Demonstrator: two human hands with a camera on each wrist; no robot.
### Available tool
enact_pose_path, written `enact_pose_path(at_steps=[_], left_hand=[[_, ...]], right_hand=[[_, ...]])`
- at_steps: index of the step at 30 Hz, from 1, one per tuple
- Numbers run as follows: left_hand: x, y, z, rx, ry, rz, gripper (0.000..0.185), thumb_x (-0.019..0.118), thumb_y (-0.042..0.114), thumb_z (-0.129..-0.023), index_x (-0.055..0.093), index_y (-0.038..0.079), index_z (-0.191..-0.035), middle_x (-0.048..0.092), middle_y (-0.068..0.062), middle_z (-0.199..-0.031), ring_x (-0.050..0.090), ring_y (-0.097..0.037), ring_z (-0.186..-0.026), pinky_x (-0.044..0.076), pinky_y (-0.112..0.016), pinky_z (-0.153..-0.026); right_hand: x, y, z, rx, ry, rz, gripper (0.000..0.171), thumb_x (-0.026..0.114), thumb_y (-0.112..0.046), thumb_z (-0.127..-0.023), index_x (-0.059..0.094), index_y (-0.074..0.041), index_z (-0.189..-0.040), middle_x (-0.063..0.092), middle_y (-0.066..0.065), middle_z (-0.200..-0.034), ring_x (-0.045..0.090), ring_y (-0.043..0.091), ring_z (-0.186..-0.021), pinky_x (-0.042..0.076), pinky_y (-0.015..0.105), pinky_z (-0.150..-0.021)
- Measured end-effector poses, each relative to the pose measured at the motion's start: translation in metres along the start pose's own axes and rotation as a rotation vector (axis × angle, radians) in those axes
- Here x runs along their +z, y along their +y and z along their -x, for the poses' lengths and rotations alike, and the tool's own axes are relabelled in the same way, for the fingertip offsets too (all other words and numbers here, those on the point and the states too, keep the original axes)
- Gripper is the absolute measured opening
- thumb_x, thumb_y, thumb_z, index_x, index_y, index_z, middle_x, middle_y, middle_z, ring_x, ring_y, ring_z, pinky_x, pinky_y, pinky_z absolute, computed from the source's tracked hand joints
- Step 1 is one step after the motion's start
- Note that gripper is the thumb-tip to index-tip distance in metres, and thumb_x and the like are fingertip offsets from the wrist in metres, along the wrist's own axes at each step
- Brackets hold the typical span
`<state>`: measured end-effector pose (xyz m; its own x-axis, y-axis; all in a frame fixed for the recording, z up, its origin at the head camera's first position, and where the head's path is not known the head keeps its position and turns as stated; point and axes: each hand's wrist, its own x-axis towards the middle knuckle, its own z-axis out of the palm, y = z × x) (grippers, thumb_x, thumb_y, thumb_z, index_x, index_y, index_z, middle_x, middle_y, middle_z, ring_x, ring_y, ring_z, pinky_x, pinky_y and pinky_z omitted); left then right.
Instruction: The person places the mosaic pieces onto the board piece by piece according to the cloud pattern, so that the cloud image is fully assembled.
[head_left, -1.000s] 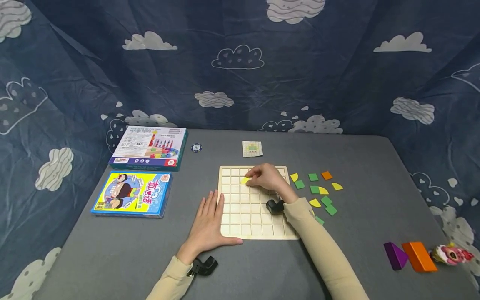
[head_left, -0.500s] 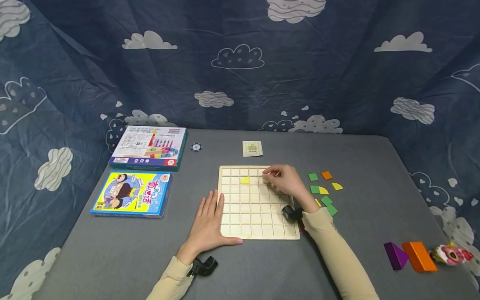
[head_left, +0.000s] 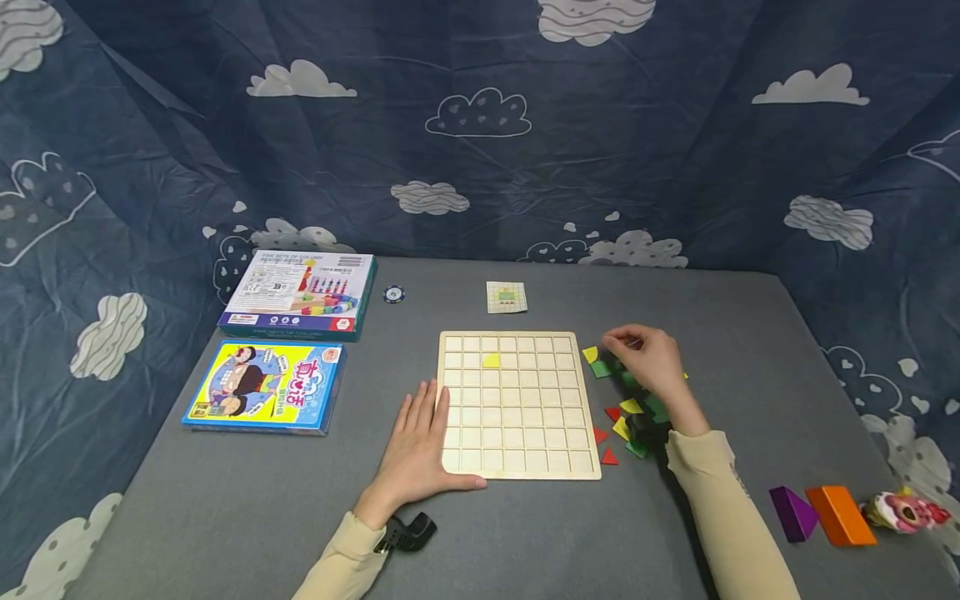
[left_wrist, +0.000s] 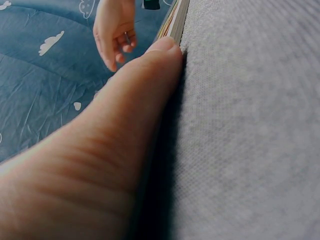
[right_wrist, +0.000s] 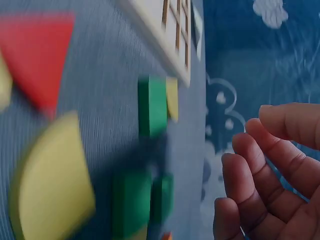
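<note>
One yellow piece (head_left: 491, 360) sat in my grid board (head_left: 517, 467); my right hand (head_left: 648, 360), fingers loosely curled and empty, hovered over the loose tiles (head_left: 628, 417), while my left hand (head_left: 417, 450) lay flat, steadying the board.

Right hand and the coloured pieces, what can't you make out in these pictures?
- Head view: the right hand covers several pieces beside the grid board; whether its fingers touch any is hidden.
- Right wrist view: the yellow quarter-circle and red triangle are blurred; the triangle is cut off by the edge.
- Head view: the pattern card is too small to read.
</note>
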<state>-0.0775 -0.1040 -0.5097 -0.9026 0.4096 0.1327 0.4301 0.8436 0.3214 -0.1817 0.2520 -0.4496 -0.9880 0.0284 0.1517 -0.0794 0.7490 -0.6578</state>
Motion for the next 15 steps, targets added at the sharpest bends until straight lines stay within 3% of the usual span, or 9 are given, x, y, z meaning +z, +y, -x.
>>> enact_pose_path(at_steps=[5, 10, 15], left_hand=[[-0.001, 0.001, 0.0, 0.006, 0.006, 0.007, 0.134, 0.06, 0.084, -0.06, 0.012, -0.001, -0.15, 0.008, -0.023, -0.155, 0.002, -0.033, -0.142, 0.001, -0.045, -0.113], [-0.001, 0.001, 0.0, 0.006, 0.008, 0.016, 0.134, 0.061, 0.083, -0.059, 0.012, -0.002, -0.15, 0.008, -0.022, -0.155, 0.002, -0.033, -0.142, 0.001, -0.045, -0.113], [-0.002, 0.001, 0.0, 0.003, 0.004, 0.024, 0.134, 0.061, 0.083, -0.059, 0.013, -0.002, -0.15, 0.008, -0.022, -0.155, 0.002, -0.033, -0.142, 0.001, -0.045, -0.113]], right_hand=[[-0.012, 0.03, -0.006, 0.027, 0.072, 0.024, 0.031, 0.066, -0.035, -0.089, 0.072, -0.006, -0.098, 0.067, 0.01, -0.086, 0.058, 0.024, -0.072, 0.047, 0.039, -0.05], [-0.011, 0.09, -0.02, 0.072, 0.14, 0.063, 0.042, 0.065, -0.05, -0.085, 0.072, -0.011, -0.098, 0.066, 0.005, -0.081, 0.058, 0.018, -0.065, 0.042, 0.028, -0.041], [-0.007, 0.132, -0.031, 0.137, 0.154, 0.117, 0.055, 0.059, -0.06, -0.083, 0.071, -0.009, -0.103, 0.066, 0.007, -0.087, 0.055, 0.02, -0.069, 0.042, 0.03, -0.049]])
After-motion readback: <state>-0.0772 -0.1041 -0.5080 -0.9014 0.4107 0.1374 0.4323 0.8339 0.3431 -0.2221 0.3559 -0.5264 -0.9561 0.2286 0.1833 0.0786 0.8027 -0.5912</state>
